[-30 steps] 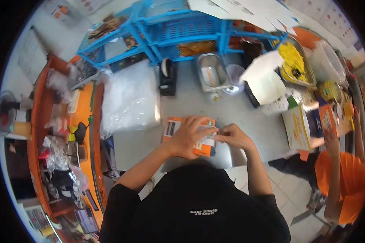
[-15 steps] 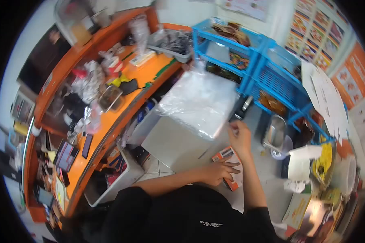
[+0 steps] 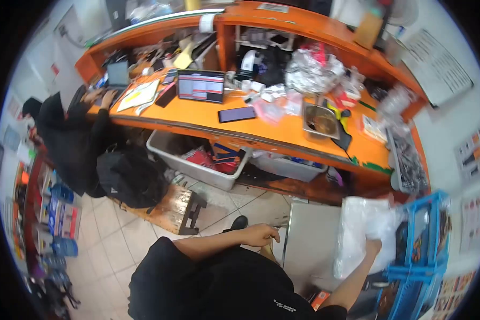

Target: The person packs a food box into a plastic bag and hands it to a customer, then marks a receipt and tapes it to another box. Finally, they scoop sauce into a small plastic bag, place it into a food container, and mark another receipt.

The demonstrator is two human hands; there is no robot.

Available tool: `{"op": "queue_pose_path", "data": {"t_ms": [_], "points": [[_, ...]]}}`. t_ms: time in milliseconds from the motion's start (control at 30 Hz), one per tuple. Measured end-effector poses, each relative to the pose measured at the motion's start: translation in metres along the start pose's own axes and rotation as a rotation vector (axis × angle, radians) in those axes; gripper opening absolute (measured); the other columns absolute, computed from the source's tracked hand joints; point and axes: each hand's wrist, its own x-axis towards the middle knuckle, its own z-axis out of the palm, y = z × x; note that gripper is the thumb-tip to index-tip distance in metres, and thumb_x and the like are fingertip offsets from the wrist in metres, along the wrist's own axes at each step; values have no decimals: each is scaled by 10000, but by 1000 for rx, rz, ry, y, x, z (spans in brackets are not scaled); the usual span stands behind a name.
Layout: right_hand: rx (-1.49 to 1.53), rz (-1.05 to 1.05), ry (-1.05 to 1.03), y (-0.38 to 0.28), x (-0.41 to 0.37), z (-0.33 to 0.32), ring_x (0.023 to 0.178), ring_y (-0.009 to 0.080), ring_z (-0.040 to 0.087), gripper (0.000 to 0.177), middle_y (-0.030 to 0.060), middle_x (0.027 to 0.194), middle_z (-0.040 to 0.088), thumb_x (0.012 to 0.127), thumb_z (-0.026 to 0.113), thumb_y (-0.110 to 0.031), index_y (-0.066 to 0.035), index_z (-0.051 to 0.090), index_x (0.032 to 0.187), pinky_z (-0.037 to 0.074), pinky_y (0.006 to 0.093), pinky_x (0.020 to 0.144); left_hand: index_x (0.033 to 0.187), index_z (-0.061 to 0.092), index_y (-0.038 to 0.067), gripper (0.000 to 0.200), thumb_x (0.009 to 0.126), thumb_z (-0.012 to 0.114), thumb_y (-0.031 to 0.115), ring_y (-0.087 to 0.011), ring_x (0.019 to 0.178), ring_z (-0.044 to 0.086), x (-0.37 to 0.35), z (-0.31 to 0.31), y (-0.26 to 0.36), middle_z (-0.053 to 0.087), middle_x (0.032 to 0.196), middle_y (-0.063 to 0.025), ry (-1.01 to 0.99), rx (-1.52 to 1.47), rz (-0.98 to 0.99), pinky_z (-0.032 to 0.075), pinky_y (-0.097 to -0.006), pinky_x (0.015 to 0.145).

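Note:
My left hand (image 3: 260,234) rests at the near corner of the steel table (image 3: 310,240), fingers loosely extended, with nothing seen in it. My right arm reaches across the table. My right hand (image 3: 373,247) is against a stack of clear plastic bags (image 3: 361,230), its fingers hidden by the plastic. Only a corner of the orange box (image 3: 320,298) shows, at the table's near edge by my right arm, and neither hand touches it.
An orange counter (image 3: 208,117) holds a screen (image 3: 201,86), a phone (image 3: 237,114), a metal tray (image 3: 320,121) and foil bags. A person in black (image 3: 72,133) sits at a laptop. Floor: grey bin (image 3: 197,160), wooden stool (image 3: 170,205), black backpack (image 3: 130,176). Blue baskets (image 3: 418,250) stand at right.
My view has swung left, from the table to the orange counter and floor. My left hand has left the orange box for the table's corner. My right hand has reached into the plastic bags.

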Motion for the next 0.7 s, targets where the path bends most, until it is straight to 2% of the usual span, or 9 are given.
{"op": "queue_pose_path", "data": {"t_ms": [200, 233, 300, 333, 367, 433, 500, 567, 700], "points": [[105, -169, 333, 7, -20, 11, 658, 391, 611, 253, 236, 675, 611, 657, 649, -212, 39, 621, 644, 475, 436, 614, 1011, 633, 25, 285, 747, 528, 32, -288, 996, 589, 2, -64, -55, 636, 1042, -137, 79, -60, -132, 454, -371, 874], [160, -167, 429, 5, -23, 14, 634, 375, 607, 224, 226, 650, 604, 642, 642, -186, 35, 607, 627, 471, 437, 610, 1025, 627, 21, 296, 745, 531, 41, -287, 995, 589, 1, -80, -63, 630, 1056, -146, 248, -28, -184, 456, -371, 876], [33, -261, 148, 36, 3, 2, 592, 341, 596, 199, 191, 644, 599, 650, 643, -182, 8, 594, 617, 464, 445, 598, 1041, 614, 11, 318, 736, 542, 65, -308, 996, 587, 3, -127, -79, 621, 1052, -169, 699, 10, -241, 455, -380, 882], [-409, -416, -69, 62, 34, -5, 539, 337, 561, 224, 172, 673, 619, 734, 607, -192, 30, 631, 743, 446, 435, 530, 1043, 608, 5, 329, 729, 549, 82, -330, 999, 585, 4, -157, -89, 618, 1035, -183, 980, 15, -244, 453, -389, 885], [-470, -470, 529, 113, 60, 0, 504, 345, 563, 276, 182, 687, 636, 814, 567, -222, 43, 638, 789, 457, 449, 526, 1092, 553, -8, 367, 737, 556, 83, -363, 1013, 542, 6, -183, -144, 586, 1043, -199, 1187, 233, -234, 423, -416, 899], [-176, 114, 563, 43, 40, -100, 678, 337, 640, 371, 245, 769, 633, 936, 470, -273, 48, 646, 871, 481, 439, 582, 1114, 490, -16, 398, 747, 573, 114, -389, 968, 478, 3, -260, -157, 527, 1007, -208, 1403, 501, -288, 383, -465, 863], [-115, -54, 949, -15, 9, -169, 663, 298, 641, 330, 182, 783, 648, 928, 452, -276, -8, 600, 806, 492, 413, 549, 1186, 433, -17, 505, 745, 609, 154, -410, 1046, 446, 10, -327, -177, 472, 1116, -237, 1480, 603, -375, 361, -478, 909], [-67, 407, 711, -3, 6, -216, 951, 384, 570, 416, 269, 1060, 579, 910, 510, -300, 65, 586, 1097, 442, 476, 844, 1341, 323, -9, 721, 752, 653, 244, -445, 1153, 390, 21, -383, -190, 346, 1313, -301, 1438, 690, -506, 323, -493, 975], [147, 476, 773, -81, -29, -278, 989, 381, 559, 394, 237, 1112, 575, 909, 510, -290, 43, 596, 1101, 434, 466, 860, 1400, 288, 35, 774, 778, 646, 325, -454, 1269, 272, 31, -453, -200, 180, 1426, -323, 1368, 912, -508, 243, -517, 1034]]}}
